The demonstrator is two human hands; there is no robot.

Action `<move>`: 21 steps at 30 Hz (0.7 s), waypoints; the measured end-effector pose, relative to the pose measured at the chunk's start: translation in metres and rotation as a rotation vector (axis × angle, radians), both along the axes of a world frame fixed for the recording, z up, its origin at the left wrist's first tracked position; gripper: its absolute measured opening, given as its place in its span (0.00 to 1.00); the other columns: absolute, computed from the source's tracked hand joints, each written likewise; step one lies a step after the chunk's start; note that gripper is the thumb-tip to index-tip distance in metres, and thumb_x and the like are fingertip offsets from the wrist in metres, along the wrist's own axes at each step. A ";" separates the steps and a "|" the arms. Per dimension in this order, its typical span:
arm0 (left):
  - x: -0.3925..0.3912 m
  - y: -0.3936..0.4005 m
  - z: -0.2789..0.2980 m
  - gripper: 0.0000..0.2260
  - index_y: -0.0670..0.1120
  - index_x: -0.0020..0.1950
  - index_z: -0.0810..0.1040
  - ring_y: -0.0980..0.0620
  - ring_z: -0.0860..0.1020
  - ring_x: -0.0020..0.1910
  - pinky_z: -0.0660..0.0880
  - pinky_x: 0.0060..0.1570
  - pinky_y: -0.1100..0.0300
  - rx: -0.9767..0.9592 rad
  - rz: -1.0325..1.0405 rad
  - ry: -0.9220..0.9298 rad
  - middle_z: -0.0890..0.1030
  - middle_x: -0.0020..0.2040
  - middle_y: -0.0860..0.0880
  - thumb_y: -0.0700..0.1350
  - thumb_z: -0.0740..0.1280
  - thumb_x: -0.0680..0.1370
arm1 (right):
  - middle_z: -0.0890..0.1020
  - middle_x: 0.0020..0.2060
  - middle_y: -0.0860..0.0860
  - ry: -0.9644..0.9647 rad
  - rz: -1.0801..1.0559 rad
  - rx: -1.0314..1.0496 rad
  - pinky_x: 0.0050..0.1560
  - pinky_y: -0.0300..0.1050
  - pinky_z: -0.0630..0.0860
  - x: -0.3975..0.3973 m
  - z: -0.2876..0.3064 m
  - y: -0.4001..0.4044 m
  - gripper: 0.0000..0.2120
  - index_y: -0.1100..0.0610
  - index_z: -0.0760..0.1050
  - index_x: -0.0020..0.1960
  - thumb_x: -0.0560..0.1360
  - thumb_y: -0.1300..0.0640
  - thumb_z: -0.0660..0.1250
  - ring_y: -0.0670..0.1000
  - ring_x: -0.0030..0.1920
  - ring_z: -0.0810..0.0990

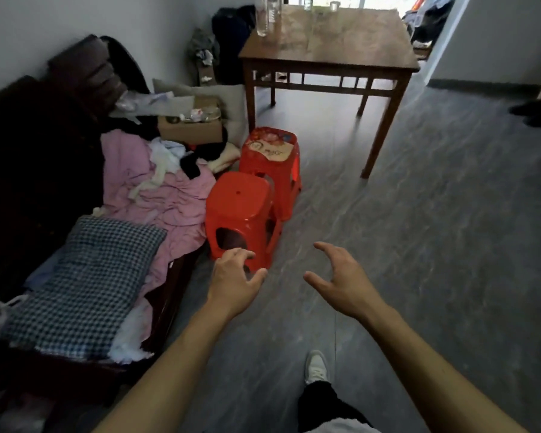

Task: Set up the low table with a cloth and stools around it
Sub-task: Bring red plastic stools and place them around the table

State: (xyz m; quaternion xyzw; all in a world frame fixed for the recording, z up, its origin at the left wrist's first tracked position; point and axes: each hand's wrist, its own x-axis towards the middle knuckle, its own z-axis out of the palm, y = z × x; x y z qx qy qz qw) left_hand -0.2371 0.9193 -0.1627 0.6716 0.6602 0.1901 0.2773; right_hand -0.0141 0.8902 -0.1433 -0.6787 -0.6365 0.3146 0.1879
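Two red stools on the floor beside the sofa, both upright, seats up: plain stool (238, 210) nearer, patterned stool (270, 157) behind it, partly hidden. Wooden bench (331, 48) beyond, far edge blurred. Left hand (235, 276) and right hand (341, 276) spread, fingers loosely curved, holding nothing, short of the plain stool.

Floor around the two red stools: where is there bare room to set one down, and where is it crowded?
Bare grey floor lies right of the plain red stool and patterned stool, up to the wooden table leg, and under that table. Left is crowded: both stools stand close against the bed's pink bedding. Both hands, left and right, are empty.
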 end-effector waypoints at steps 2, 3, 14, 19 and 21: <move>0.014 0.026 0.004 0.18 0.45 0.62 0.79 0.48 0.73 0.64 0.67 0.67 0.55 -0.006 0.050 -0.004 0.76 0.64 0.46 0.50 0.72 0.74 | 0.67 0.72 0.51 0.021 0.030 -0.018 0.65 0.36 0.60 0.013 0.000 0.036 0.33 0.50 0.62 0.76 0.75 0.45 0.69 0.49 0.70 0.68; 0.021 0.039 0.006 0.18 0.45 0.62 0.79 0.48 0.73 0.65 0.67 0.67 0.55 -0.007 0.066 -0.002 0.76 0.64 0.46 0.50 0.72 0.74 | 0.67 0.72 0.51 0.023 0.042 -0.031 0.65 0.37 0.60 0.021 0.000 0.054 0.33 0.50 0.62 0.76 0.75 0.45 0.69 0.49 0.70 0.67; 0.038 0.163 0.002 0.16 0.44 0.60 0.80 0.51 0.74 0.61 0.69 0.62 0.58 0.003 0.228 -0.037 0.77 0.60 0.50 0.49 0.72 0.74 | 0.68 0.71 0.52 -0.009 0.172 -0.053 0.64 0.38 0.62 0.048 0.006 0.240 0.31 0.49 0.63 0.75 0.75 0.44 0.69 0.50 0.70 0.68; 0.007 0.232 -0.029 0.17 0.46 0.61 0.79 0.51 0.73 0.62 0.69 0.63 0.59 -0.046 0.288 -0.036 0.76 0.62 0.50 0.50 0.72 0.75 | 0.67 0.72 0.52 -0.032 0.266 -0.115 0.67 0.42 0.64 0.015 -0.016 0.311 0.32 0.50 0.62 0.75 0.76 0.45 0.68 0.51 0.70 0.68; -0.008 0.270 -0.042 0.17 0.46 0.62 0.78 0.51 0.73 0.63 0.68 0.64 0.58 -0.057 0.289 -0.045 0.76 0.62 0.50 0.50 0.71 0.75 | 0.68 0.71 0.52 -0.056 0.281 -0.115 0.66 0.39 0.63 0.002 -0.025 0.344 0.31 0.49 0.62 0.75 0.76 0.45 0.68 0.50 0.70 0.68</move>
